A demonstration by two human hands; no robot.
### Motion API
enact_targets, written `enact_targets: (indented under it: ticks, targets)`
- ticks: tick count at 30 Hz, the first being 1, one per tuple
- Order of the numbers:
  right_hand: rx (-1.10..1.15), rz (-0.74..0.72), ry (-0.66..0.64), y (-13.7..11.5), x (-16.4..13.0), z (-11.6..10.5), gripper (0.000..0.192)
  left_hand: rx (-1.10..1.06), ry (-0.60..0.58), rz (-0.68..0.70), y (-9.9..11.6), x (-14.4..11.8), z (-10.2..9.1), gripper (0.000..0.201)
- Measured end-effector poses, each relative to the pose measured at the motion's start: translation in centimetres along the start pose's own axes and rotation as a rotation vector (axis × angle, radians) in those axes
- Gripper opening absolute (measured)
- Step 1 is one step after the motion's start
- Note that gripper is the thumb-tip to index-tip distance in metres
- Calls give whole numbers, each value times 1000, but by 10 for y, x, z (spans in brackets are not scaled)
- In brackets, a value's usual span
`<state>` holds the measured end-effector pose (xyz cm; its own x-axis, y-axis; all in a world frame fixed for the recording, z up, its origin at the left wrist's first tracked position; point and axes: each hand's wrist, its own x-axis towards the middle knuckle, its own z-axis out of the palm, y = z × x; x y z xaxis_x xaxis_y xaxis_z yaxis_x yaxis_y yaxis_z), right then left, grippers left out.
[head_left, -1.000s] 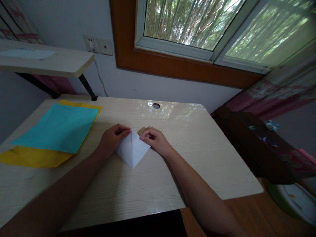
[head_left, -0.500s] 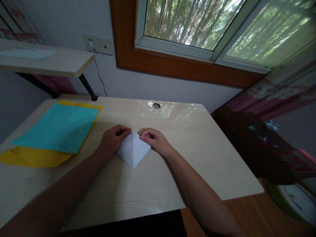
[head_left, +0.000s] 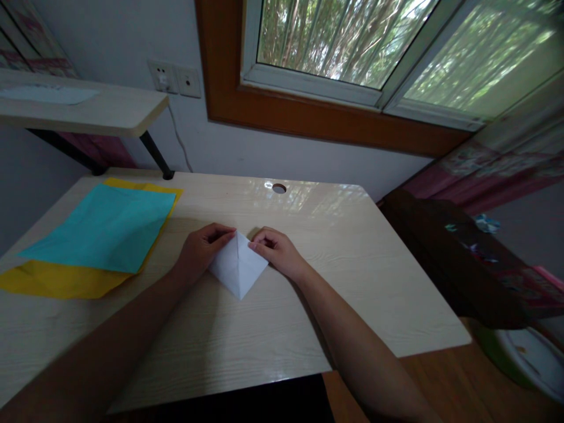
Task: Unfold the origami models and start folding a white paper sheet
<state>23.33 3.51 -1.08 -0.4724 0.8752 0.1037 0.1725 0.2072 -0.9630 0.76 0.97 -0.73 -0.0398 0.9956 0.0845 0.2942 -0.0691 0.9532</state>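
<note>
white folded paper (head_left: 238, 267) nudged slightly right

The white paper (head_left: 238, 269) is folded into a small diamond shape with one crease running down its middle. It lies flat on the table, its lower tip pointing toward the person. The two upper edges are partly covered by fingers.
</note>
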Motion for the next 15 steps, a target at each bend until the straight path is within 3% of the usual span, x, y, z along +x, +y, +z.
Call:
enact_targets:
  ticks: [8,15]
  targets:
    - [-31,6,71,3,1,-1,33,-64,-100,9,-7,0,2,42]
    - [83,50,78,6,2,2,31,-71,-88,20,-12,2,2,42]
